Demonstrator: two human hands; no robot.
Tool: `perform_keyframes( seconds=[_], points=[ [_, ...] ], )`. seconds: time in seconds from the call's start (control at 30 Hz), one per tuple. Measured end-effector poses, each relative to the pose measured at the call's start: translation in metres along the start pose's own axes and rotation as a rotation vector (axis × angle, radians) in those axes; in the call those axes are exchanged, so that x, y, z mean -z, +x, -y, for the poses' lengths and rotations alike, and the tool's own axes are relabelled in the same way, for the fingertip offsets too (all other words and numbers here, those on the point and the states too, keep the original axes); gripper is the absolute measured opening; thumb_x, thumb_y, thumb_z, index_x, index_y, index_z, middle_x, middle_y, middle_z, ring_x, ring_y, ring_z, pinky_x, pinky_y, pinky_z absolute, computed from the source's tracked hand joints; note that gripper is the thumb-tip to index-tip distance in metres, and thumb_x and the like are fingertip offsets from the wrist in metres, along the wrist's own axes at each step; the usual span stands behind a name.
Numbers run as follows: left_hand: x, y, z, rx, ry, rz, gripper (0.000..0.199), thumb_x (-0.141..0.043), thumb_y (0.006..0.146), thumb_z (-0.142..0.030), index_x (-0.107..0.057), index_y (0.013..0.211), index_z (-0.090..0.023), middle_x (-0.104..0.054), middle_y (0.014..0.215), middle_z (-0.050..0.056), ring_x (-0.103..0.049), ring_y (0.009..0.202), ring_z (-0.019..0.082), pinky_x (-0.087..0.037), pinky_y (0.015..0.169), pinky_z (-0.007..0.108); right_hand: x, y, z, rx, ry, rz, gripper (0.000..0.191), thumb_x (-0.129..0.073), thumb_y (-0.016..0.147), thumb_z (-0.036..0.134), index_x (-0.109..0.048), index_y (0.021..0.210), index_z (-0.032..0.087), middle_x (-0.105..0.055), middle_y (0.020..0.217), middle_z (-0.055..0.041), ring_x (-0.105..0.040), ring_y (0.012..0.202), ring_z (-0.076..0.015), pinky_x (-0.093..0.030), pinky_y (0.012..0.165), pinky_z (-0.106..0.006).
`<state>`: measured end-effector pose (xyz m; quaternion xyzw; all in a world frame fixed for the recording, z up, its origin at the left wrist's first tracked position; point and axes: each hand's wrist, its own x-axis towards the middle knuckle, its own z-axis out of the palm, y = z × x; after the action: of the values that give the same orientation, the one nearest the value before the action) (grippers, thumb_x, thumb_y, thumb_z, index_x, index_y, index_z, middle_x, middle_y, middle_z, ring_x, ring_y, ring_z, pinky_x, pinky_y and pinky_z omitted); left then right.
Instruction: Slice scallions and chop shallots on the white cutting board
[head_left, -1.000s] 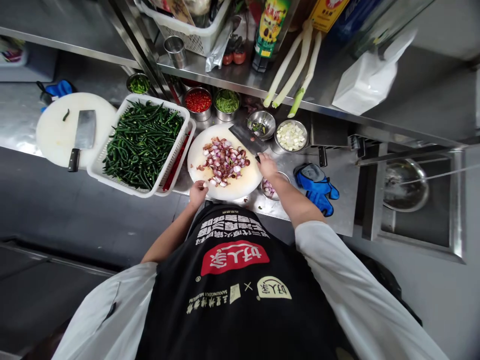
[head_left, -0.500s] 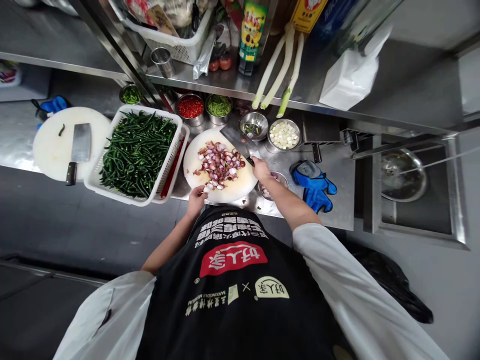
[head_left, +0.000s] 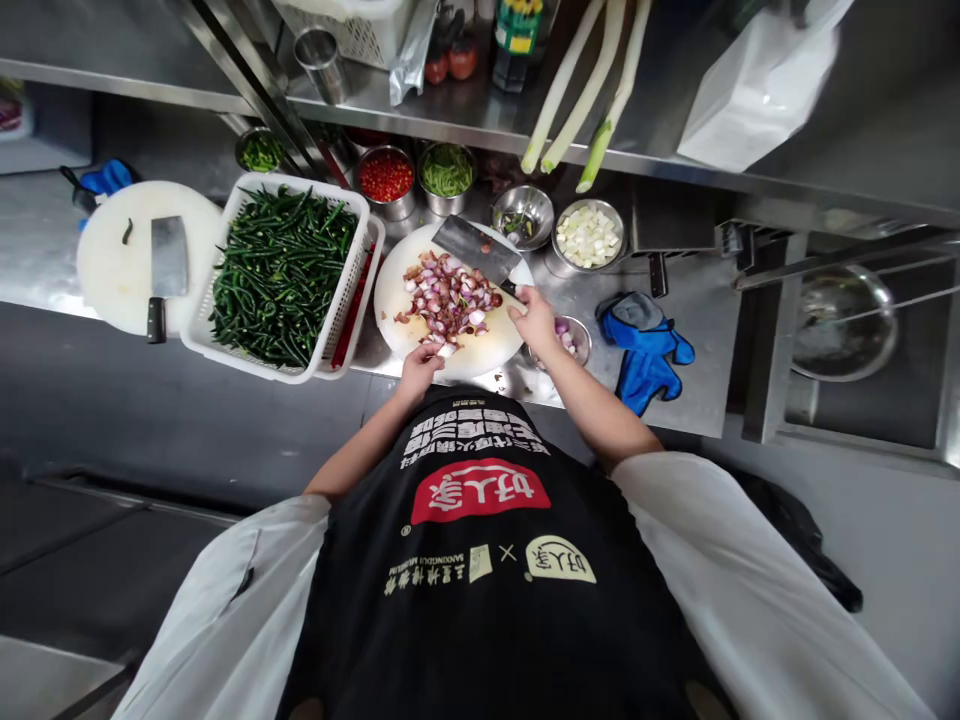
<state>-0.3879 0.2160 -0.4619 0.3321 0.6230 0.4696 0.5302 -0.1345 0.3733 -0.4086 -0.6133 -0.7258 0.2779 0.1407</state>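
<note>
Clasping cleaver [head_left: 476, 250] by handle, my right hand [head_left: 534, 318]; blade beyond grip, over board [head_left: 491, 352]. Left hand [head_left: 421, 371] pinches pale shallot piece [head_left: 448, 350]; shallot pile [head_left: 448, 295] just beyond it.

The black apron [head_left: 487, 620] reads "好人家" and "SANXINGDUI MUSEUM".

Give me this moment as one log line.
left hand: pinching pale piece | right hand: gripping cleaver | shallots: heaped on cutting board
</note>
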Motion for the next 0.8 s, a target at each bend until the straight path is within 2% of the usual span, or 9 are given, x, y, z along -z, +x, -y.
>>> perform_keyframes(
  seconds=[0.1, 0.17, 0.23, 0.33, 0.43, 0.6, 0.8],
  points=[
    [-0.019, 0.009, -0.006, -0.004, -0.025, 0.064, 0.028, -0.077, 0.077, -0.029, -0.073, 0.101, -0.017, -0.076, 0.097, 0.006, -0.069, 0.083, 0.019, -0.060, 0.081, 0.038, -0.020, -0.058, 0.011, -0.110, 0.353, 0.113, 0.046, -0.064, 0.096, 0.035, -0.058, 0.138, 0.017, -0.079, 0.121, -0.0127, -0.073, 0.114, -0.0272, -0.057, 0.103, -0.042],
    [-0.033, 0.012, -0.014, -0.011, -0.045, 0.122, 0.027, -0.081, 0.073, -0.026, -0.072, 0.097, -0.017, -0.076, 0.095, 0.006, -0.070, 0.084, 0.019, -0.060, 0.082, 0.036, -0.032, -0.085, 0.018, -0.175, 0.579, 0.146, 0.049, -0.075, 0.087, 0.042, -0.061, 0.130, 0.022, -0.080, 0.116, -0.0094, -0.075, 0.106, -0.0258, -0.060, 0.096, -0.041],
    [-0.046, 0.009, -0.025, -0.044, -0.063, 0.203, 0.026, -0.085, 0.071, -0.025, -0.072, 0.092, -0.017, -0.077, 0.094, 0.006, -0.071, 0.087, 0.019, -0.059, 0.086, 0.036, -0.039, -0.097, 0.023, -0.210, 0.786, 0.114, 0.054, -0.084, 0.077, 0.047, -0.062, 0.121, 0.025, -0.081, 0.113, -0.0072, -0.076, 0.093, -0.0237, -0.063, 0.087, -0.040],
    [-0.057, 0.000, -0.041, -0.057, -0.112, 0.293, 0.028, -0.089, 0.070, -0.028, -0.076, 0.091, -0.016, -0.079, 0.094, 0.006, -0.072, 0.085, 0.019, -0.059, 0.087, 0.036, -0.038, -0.100, 0.026, -0.207, 1.018, 0.038, 0.055, -0.092, 0.067, 0.048, -0.062, 0.108, 0.026, -0.081, 0.102, -0.0036, -0.072, 0.077, -0.0203, -0.063, 0.078, -0.039],
    [-0.060, -0.009, -0.054, -0.011, -0.153, 0.335, 0.030, -0.091, 0.070, -0.030, -0.081, 0.095, -0.017, -0.080, 0.090, 0.005, -0.071, 0.079, 0.018, -0.058, 0.084, 0.036, -0.028, -0.103, 0.025, -0.221, 1.129, 0.008, 0.054, -0.095, 0.064, 0.046, -0.063, 0.102, 0.026, -0.080, 0.094, -0.0009, -0.074, 0.080, -0.0209, -0.064, 0.079, -0.040],
    [-0.060, -0.016, -0.061, 0.040, -0.174, 0.355, 0.029, -0.091, 0.067, -0.028, -0.084, 0.093, -0.017, -0.080, 0.084, 0.003, -0.070, 0.074, 0.017, -0.058, 0.082, 0.035, -0.023, -0.119, 0.030, -0.273, 1.181, -0.032, 0.054, -0.097, 0.064, 0.043, -0.064, 0.103, 0.026, -0.081, 0.094, -0.0003, -0.075, 0.082, -0.0211, -0.066, 0.080, -0.040],
    [-0.065, -0.016, -0.056, 0.011, -0.162, 0.253, 0.024, -0.083, 0.068, -0.022, -0.079, 0.091, -0.016, -0.077, 0.083, 0.002, -0.067, 0.071, 0.015, -0.057, 0.073, 0.031, -0.030, -0.122, 0.039, -0.289, 1.210, -0.051, 0.056, -0.098, 0.062, 0.042, -0.062, 0.102, 0.027, -0.081, 0.091, 0.0008, -0.074, 0.078, -0.0199, -0.066, 0.077, -0.038]
  ],
)
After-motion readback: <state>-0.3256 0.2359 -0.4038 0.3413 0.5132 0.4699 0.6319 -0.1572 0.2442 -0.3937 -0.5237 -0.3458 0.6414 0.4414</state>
